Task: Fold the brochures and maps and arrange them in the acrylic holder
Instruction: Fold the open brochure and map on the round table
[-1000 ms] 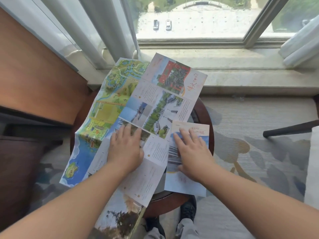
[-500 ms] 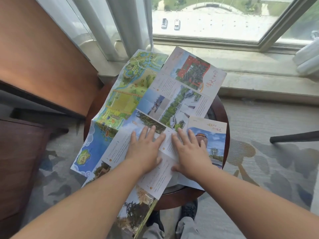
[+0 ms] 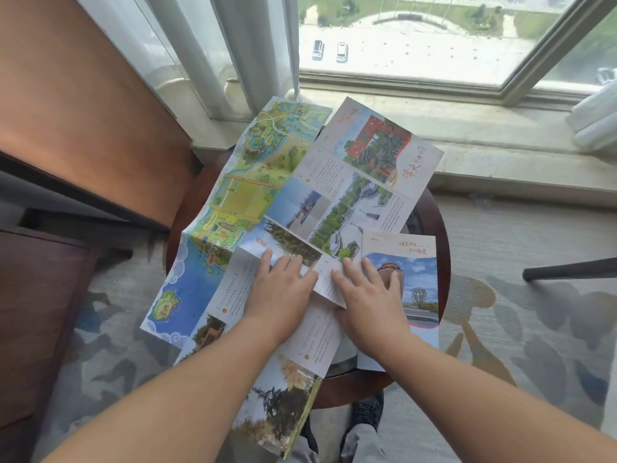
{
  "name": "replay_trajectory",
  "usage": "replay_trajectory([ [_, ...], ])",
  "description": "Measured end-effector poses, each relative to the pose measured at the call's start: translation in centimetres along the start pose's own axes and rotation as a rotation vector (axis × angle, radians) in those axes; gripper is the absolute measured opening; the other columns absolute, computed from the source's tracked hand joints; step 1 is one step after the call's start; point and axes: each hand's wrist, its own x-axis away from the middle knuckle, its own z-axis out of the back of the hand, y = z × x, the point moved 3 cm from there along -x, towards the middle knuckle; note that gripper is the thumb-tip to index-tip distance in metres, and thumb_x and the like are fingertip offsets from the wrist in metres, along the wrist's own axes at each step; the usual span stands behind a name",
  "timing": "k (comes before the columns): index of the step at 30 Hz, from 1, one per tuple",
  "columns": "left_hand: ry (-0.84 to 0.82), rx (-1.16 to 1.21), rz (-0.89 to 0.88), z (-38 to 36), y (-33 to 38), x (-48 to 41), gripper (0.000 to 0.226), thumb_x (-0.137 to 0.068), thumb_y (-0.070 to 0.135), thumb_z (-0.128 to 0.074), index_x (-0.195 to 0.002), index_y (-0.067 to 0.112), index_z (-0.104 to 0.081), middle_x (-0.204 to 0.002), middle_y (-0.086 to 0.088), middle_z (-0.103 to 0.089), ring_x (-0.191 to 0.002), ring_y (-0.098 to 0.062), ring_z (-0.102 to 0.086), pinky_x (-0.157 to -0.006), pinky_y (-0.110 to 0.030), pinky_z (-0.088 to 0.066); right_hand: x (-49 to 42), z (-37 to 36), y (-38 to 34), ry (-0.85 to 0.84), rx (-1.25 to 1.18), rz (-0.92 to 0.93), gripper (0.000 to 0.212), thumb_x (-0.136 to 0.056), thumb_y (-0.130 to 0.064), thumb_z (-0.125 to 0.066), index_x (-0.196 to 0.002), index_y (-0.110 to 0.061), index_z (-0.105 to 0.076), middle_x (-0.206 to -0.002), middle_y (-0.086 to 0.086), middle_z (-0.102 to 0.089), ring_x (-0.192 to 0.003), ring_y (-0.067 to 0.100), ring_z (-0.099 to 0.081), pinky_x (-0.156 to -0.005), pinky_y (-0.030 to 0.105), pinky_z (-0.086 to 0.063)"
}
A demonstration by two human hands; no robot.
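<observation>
A long unfolded brochure (image 3: 350, 195) with photos and text lies diagonally over the small round table (image 3: 437, 235), its near end hanging past the table's front edge. Under its left side lies an unfolded green and blue map (image 3: 240, 195). A folded brochure (image 3: 414, 282) with a blue sky cover sits at the right. My left hand (image 3: 280, 292) rests flat on the long brochure's middle. My right hand (image 3: 367, 295) lies flat beside it, over the long brochure's edge and the folded one. No acrylic holder is in view.
A wooden desk panel (image 3: 83, 111) stands close on the left. Curtains (image 3: 233, 45) and a stone window sill (image 3: 500, 145) run along the back. A dark chair leg (image 3: 567, 272) juts in at the right. Patterned carpet lies around the table.
My right hand slid left off the folded brochure's middle and now lies next to my left hand on the long brochure. My left hand shifted slightly right. The view moved closer.
</observation>
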Motion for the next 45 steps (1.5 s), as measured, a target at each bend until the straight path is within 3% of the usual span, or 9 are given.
replay_trajectory([
  [8,0.271,0.098,-0.047,5.0,-1.9,0.7,0.018,-0.082,0.013,-0.057,-0.083,0.02,-0.073,-0.093,-0.001,-0.067,-0.117,-0.032,-0.055,-0.112,-0.057,-0.018,0.9,3.8,-1.3,0.165,-0.206,0.116,0.028,-0.094,-0.029,-0.049,-0.115,-0.019,-0.064,-0.117,-0.002,-0.061,-0.117,0.024,-0.051,-0.095,0.039,-0.04],
  [12,0.416,0.201,0.011,8.7,-2.9,1.4,0.023,-0.077,0.013,-0.054,-0.087,0.017,-0.075,-0.112,-0.009,-0.068,-0.127,-0.037,-0.05,-0.112,-0.06,-0.022,1.3,6.8,-2.1,0.167,-0.254,0.113,0.02,-0.096,-0.027,-0.041,-0.1,-0.026,-0.061,-0.101,-0.004,-0.063,-0.093,0.022,-0.06,-0.061,0.034,-0.038],
  [16,0.512,0.528,0.349,11.3,-3.6,2.8,0.045,-0.084,0.014,-0.059,-0.128,0.018,-0.056,-0.146,-0.011,-0.04,-0.142,-0.03,-0.025,-0.116,-0.05,-0.016,1.6,9.1,-3.8,0.207,-0.318,0.116,0.015,-0.095,-0.023,-0.039,-0.096,-0.025,-0.054,-0.095,-0.002,-0.062,-0.088,0.025,-0.058,-0.052,0.034,-0.029],
  [21,0.487,1.108,0.807,13.1,-4.3,4.2,0.086,-0.087,0.045,-0.061,-0.153,0.023,-0.01,-0.157,-0.009,-0.021,-0.142,-0.027,-0.027,-0.113,-0.042,-0.027,2.7,11.5,-6.3,0.244,-0.37,0.131,0.023,-0.096,-0.02,-0.04,-0.114,-0.023,-0.054,-0.103,0.002,-0.065,-0.096,0.03,-0.059,-0.067,0.038,-0.043],
  [25,0.451,1.372,0.883,14.4,-3.8,4.0,0.053,-0.087,0.016,-0.052,-0.138,0.024,-0.04,-0.129,0.0,-0.06,-0.109,-0.023,-0.059,-0.094,-0.039,-0.049,4.1,12.4,-8.3,0.223,-0.416,0.265,0.029,-0.099,-0.029,-0.042,-0.126,-0.028,-0.052,-0.116,0.0,-0.064,-0.107,0.025,-0.057,-0.081,0.038,-0.046],
  [29,0.511,1.351,0.789,17.0,-4.6,4.9,0.056,-0.082,0.0,-0.037,-0.123,0.033,-0.054,-0.109,0.004,-0.069,-0.099,-0.021,-0.064,-0.089,-0.044,-0.054,5.9,12.2,-7.5,0.012,-0.552,0.354,0.079,-0.082,-0.071,-0.046,-0.151,-0.04,-0.023,-0.156,-0.019,-0.03,-0.136,-0.003,-0.029,-0.109,0.022,-0.027],
  [37,0.608,1.53,0.581,22.3,-5.0,7.3,0.052,-0.088,0.0,-0.041,-0.12,0.037,-0.056,-0.088,0.01,-0.074,-0.077,-0.014,-0.073,-0.057,-0.035,-0.058,4.9,12.0,-3.6,-0.147,-1.337,-0.432,0.076,-0.091,-0.061,-0.052,-0.153,-0.027,-0.024,-0.152,0.003,-0.037,-0.124,0.03,-0.052,-0.098,0.044,-0.051],
  [41,0.61,1.552,0.534,23.6,-4.3,7.9,0.048,-0.089,0.001,-0.042,-0.12,0.034,-0.057,-0.087,0.006,-0.074,-0.073,-0.013,-0.072,-0.051,-0.029,-0.053,4.4,12.8,-4.2,-0.104,-1.928,-0.492,0.039,-0.099,-0.027,-0.056,-0.135,-0.013,-0.05,-0.114,0.008,-0.072,-0.099,0.026,-0.071,-0.082,0.038,-0.06],
  [45,0.645,1.493,0.516,24.0,-4.5,8.5,0.051,-0.089,-0.003,-0.039,-0.117,0.036,-0.056,-0.085,0.0,-0.074,-0.066,-0.014,-0.069,-0.048,-0.029,-0.051,4.6,13.6,-3.4,0.062,-2.043,-0.594,0.032,-0.098,-0.006,-0.052,-0.13,-0.003,-0.052,-0.109,0.015,-0.073,-0.094,0.026,-0.073,-0.071,0.034,-0.06],
])
